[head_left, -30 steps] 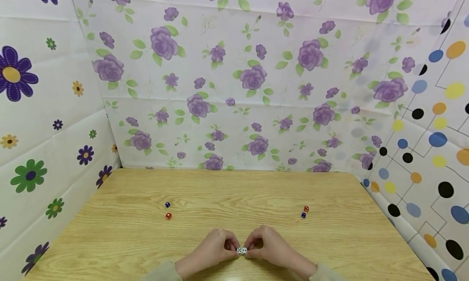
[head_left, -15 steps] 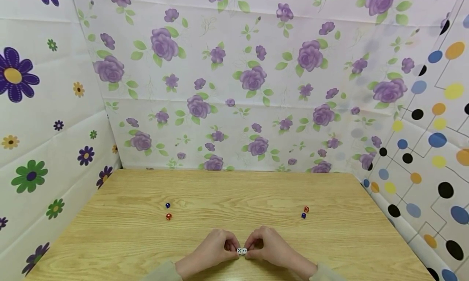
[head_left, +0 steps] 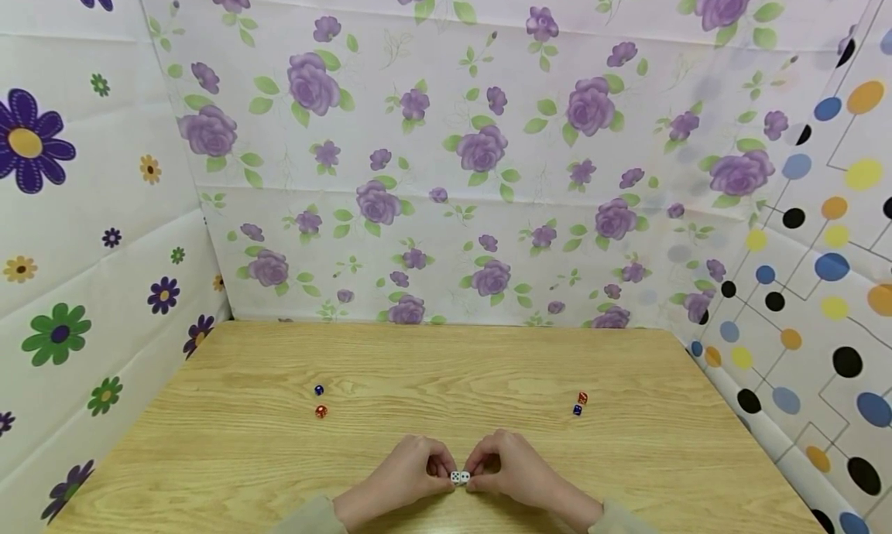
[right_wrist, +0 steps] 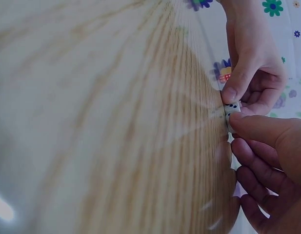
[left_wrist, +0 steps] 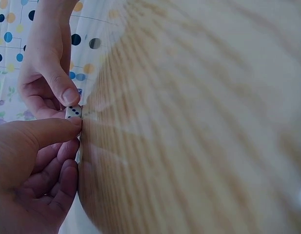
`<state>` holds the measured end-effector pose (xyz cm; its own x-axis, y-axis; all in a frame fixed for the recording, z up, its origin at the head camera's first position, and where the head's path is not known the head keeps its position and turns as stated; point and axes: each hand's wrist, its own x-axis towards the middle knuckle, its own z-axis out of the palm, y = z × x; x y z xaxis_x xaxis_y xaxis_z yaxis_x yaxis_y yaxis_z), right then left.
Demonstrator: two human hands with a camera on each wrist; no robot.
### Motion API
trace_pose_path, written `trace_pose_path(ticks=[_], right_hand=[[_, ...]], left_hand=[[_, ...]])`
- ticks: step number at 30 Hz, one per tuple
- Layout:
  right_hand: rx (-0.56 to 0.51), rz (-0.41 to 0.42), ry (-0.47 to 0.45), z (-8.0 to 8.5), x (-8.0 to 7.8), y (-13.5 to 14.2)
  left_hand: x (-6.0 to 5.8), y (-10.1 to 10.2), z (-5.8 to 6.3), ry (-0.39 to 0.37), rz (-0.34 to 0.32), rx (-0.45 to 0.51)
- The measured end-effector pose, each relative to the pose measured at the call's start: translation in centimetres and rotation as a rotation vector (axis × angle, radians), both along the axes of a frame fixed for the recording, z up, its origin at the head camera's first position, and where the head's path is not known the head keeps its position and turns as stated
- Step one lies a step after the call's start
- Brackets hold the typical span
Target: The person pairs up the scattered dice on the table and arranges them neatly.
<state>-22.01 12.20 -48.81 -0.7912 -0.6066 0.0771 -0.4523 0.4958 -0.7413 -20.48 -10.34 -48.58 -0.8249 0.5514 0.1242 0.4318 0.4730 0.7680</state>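
Note:
Two white dice with black pips sit side by side on the wooden table near its front, the left die [head_left: 455,477] against the right die [head_left: 464,477]. My left hand [head_left: 411,472] pinches the left die between thumb and index finger. From the other side, my right hand [head_left: 512,470] pinches the right die the same way. In the left wrist view, thumbs and fingertips cover much of the white dice [left_wrist: 73,111]. The right wrist view has both hands meeting at the white dice [right_wrist: 231,108], low against the tabletop.
Farther back on the left of the table [head_left: 446,364] lie a blue die [head_left: 319,390] and a red die [head_left: 321,412], slightly apart. Back right, another red die [head_left: 582,398] and blue die [head_left: 578,410] lie close together. Patterned cloth [head_left: 446,232] surrounds the table's back and sides.

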Motion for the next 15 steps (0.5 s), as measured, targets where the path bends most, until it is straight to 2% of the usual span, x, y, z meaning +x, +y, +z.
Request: trace_pose_path(ticks=[15], right_hand=[[-0.014,0.009,-0.003,-0.24,-0.12,0.09]], left_hand=[[-0.03,-0.07,-0.06,0.006,-0.009,-0.010]])
